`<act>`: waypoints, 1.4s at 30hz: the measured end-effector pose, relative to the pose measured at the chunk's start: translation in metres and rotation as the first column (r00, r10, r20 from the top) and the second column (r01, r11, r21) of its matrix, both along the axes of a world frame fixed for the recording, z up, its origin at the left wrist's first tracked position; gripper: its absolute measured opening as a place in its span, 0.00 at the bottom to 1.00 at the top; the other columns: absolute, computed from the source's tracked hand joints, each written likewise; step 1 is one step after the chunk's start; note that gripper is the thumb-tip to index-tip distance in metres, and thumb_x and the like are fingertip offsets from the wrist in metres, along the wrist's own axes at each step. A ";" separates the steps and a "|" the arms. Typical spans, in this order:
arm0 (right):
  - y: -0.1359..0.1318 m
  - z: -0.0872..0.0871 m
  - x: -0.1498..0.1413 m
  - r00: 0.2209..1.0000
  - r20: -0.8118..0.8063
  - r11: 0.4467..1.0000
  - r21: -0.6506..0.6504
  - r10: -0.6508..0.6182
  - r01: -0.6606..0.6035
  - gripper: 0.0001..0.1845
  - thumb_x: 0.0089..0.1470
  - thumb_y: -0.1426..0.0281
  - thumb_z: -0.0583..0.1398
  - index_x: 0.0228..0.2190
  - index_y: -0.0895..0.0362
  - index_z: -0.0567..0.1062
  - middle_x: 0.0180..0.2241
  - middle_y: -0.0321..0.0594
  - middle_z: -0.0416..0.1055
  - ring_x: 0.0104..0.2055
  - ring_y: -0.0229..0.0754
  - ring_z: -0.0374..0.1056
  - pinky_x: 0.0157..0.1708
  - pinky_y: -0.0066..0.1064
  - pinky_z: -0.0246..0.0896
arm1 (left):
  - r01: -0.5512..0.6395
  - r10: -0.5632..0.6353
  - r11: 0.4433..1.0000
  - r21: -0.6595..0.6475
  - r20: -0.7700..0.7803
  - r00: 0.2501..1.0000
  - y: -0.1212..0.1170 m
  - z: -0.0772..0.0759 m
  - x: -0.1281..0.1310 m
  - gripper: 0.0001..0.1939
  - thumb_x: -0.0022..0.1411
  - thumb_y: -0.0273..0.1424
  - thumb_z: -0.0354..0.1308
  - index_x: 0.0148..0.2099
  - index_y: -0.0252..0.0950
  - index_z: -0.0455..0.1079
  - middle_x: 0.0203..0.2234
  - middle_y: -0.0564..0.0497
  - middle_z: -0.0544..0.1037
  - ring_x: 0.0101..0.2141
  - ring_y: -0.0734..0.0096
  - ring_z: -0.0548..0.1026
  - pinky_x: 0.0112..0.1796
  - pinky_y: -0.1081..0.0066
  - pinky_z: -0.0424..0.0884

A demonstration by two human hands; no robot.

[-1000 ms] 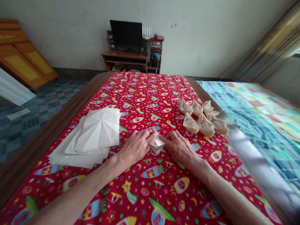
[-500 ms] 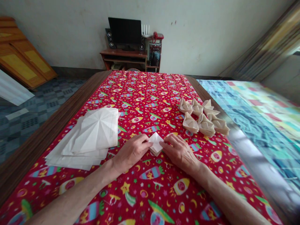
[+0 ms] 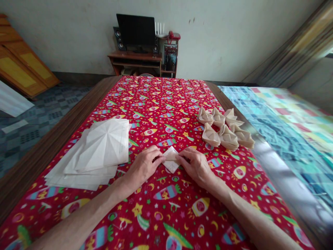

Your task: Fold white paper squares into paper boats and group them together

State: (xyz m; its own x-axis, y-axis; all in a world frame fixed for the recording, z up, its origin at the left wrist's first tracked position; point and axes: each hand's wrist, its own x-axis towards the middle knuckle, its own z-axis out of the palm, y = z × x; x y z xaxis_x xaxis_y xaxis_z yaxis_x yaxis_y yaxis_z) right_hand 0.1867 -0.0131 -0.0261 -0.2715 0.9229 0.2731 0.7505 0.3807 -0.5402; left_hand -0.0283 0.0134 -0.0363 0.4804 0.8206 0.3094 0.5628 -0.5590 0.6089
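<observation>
A small folded white paper piece (image 3: 171,159) lies on the red patterned tablecloth (image 3: 161,104), between my two hands. My left hand (image 3: 143,165) pinches its left corner with closed fingers. My right hand (image 3: 195,164) grips its right corner the same way. Both wrists rest on the cloth. To the left lies a stack of creased white paper sheets (image 3: 96,152). Several finished cream folded paper boats (image 3: 224,128) sit grouped at the right of the cloth.
The wooden table edge (image 3: 49,146) runs along the left. A bed with a blue patchwork cover (image 3: 286,121) lies to the right. A desk with a monitor (image 3: 135,29), speakers and a red telephone stands at the far wall. Wooden panels lean at the left.
Both hands have pulled outward to the paper piece's two corners and now pinch them; the piece has spread wider between them. The view has shifted slightly.
</observation>
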 end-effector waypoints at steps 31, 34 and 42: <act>-0.002 0.004 -0.004 0.949 0.314 0.950 0.285 0.030 -0.125 0.10 0.62 0.69 0.53 0.35 0.57 0.73 0.36 0.42 0.74 0.38 0.43 0.65 0.36 0.33 0.59 | 0.277 -0.065 0.909 0.310 -0.552 0.831 -0.016 0.025 0.010 0.17 0.66 0.23 0.47 0.56 0.33 0.63 0.49 0.47 0.72 0.50 0.63 0.66 0.48 0.64 0.62; -0.010 0.005 -0.001 0.893 0.391 0.896 0.277 0.225 -0.347 0.13 0.62 0.72 0.52 0.45 0.58 0.73 0.46 0.44 0.73 0.47 0.46 0.66 0.46 0.40 0.59 | 0.272 -0.091 0.923 0.273 -0.531 0.842 -0.022 0.022 0.004 0.24 0.63 0.19 0.45 0.61 0.33 0.59 0.56 0.47 0.67 0.55 0.64 0.62 0.53 0.63 0.59; -0.026 0.001 0.020 0.855 0.470 0.912 0.213 0.220 -0.352 0.24 0.58 0.80 0.48 0.54 0.59 0.67 0.55 0.44 0.67 0.60 0.47 0.58 0.55 0.48 0.56 | 0.239 -0.066 0.941 0.239 -0.562 0.824 -0.029 0.018 -0.014 0.32 0.55 0.15 0.44 0.62 0.36 0.59 0.62 0.52 0.60 0.62 0.62 0.53 0.61 0.54 0.48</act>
